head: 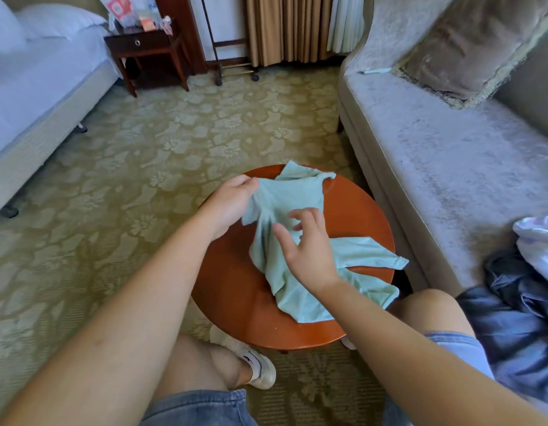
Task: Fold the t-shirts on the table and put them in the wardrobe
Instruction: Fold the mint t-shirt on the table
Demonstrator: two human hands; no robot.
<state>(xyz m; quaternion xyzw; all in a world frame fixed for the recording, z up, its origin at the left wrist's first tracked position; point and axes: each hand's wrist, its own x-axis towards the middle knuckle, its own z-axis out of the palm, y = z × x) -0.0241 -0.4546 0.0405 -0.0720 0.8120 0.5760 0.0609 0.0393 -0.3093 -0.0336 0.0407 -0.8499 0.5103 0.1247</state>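
A pale green t-shirt (300,195) lies crumpled on a small round wooden table (236,290) in front of me. My left hand (228,206) pinches a bunched part of the shirt near its upper left edge and lifts it a little. My right hand (306,247) hovers over the middle of the shirt with fingers spread and curled, holding nothing. One sleeve hangs over the table's right rim. No wardrobe is in view.
A grey sofa (435,167) with a brown cushion (469,47) runs along the right; dark blue and white clothes (518,305) are piled on its near end. A bed (36,96) and a dark nightstand (146,47) stand at the left. Patterned carpet (180,133) lies between.
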